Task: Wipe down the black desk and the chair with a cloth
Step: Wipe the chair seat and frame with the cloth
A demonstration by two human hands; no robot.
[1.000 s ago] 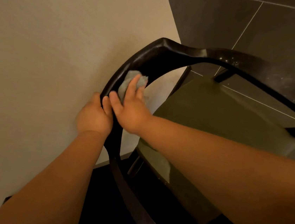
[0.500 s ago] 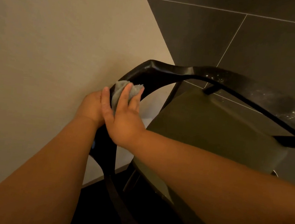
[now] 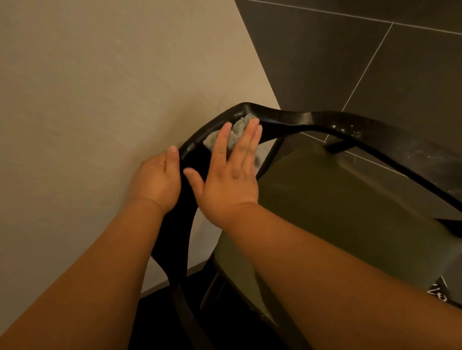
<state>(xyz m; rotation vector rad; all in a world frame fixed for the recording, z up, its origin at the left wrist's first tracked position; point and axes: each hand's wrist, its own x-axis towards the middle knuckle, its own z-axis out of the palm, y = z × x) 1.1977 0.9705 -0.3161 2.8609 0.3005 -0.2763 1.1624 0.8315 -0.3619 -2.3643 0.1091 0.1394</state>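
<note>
Your right hand [image 3: 227, 180] presses a fuzzy grey cloth [image 3: 236, 131] flat-fingered against the chair's curved glossy black backrest [image 3: 293, 120]; your left hand [image 3: 157, 179] clenches its edge.

Dark grey tiled floor [image 3: 409, 65] with pale grout lines, black chair [image 3: 400, 145] standing on it close against a beige wall [image 3: 76, 85], chair leg [image 3: 337, 145] meeting the tiles, small dark tag [image 3: 441, 293] at seat edge
</note>
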